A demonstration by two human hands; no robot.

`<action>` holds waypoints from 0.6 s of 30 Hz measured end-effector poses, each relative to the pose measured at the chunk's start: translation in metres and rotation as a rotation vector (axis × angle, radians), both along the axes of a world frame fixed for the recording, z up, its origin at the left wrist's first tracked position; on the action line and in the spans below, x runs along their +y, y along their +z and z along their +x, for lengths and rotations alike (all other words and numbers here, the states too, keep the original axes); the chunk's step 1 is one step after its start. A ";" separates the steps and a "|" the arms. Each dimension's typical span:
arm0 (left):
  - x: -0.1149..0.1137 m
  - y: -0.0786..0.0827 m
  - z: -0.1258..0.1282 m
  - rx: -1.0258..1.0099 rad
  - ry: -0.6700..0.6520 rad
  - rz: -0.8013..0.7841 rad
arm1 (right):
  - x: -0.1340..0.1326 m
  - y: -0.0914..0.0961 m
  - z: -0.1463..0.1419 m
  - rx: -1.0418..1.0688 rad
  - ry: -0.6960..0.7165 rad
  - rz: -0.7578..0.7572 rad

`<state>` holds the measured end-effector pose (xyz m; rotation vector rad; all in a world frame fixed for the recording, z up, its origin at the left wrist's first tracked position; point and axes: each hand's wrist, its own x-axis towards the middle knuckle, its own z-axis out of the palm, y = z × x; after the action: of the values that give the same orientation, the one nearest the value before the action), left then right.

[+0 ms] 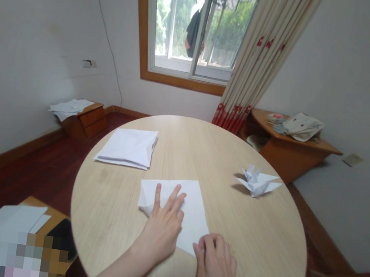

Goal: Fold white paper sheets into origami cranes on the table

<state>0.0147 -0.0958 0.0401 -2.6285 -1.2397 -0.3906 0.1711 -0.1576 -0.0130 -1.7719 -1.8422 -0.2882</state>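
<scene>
A white sheet of paper [192,208] lies near the front of a round light-wood table [253,240], its left corner partly folded up. My left hand [162,227] rests flat on the sheet with fingers stretched out, pressing it down. My right hand [216,271] is curled with fingertips pinched on the sheet's near corner. A finished white paper crane [257,181] stands on the table to the right. A stack of white sheets [128,147] lies at the table's far left.
A low wooden cabinet [87,120] with papers stands by the left wall. A corner desk [290,146] holds a cloth bag. At lower left, a stool carries papers and a dark phone [62,238]. A window and curtain are behind the table.
</scene>
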 end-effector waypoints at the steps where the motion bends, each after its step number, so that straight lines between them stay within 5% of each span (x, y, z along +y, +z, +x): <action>1: 0.000 0.000 0.000 -0.001 0.001 -0.002 | -0.001 0.000 0.002 0.018 0.003 -0.017; 18: 0.000 0.003 0.001 -0.038 -0.002 -0.022 | -0.016 0.006 0.047 0.246 -0.008 -0.384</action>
<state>0.0158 -0.0958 0.0428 -2.6531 -1.2595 -0.4311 0.2181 -0.1734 -0.0071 -1.9611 -1.7963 0.2908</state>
